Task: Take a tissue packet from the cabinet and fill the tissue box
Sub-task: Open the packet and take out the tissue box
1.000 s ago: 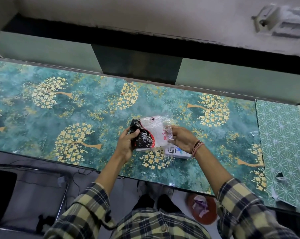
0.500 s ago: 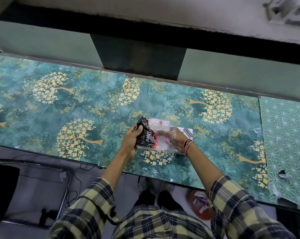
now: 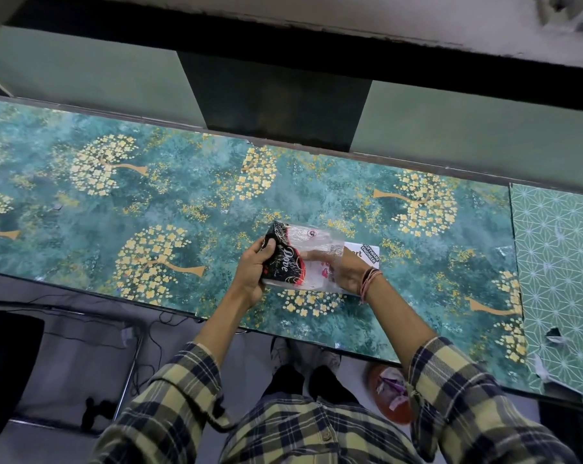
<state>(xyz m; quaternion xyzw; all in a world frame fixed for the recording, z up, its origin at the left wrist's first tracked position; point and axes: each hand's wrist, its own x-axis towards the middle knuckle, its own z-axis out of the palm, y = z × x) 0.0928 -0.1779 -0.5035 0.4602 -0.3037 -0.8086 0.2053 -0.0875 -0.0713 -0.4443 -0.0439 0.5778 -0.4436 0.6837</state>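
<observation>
Left hand (image 3: 251, 271) and right hand (image 3: 345, 272) are both gripping the packet (image 3: 300, 259) over the table (image 3: 149, 202).

I'm seeing the left closed around the packet's dark printed end, thumb on top, while the right fingers are reaching into or under the clear wrap; I can't tell which. The packet is sitting between the hands, above a white box (image 3: 367, 254) just behind it. I judge I'm opening the wrap; next I'll need the tissues pulled free and fed into the box.

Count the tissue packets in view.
1: the tissue packet is held over the table between the left hand and right hand. Others may be hidden.
</observation>
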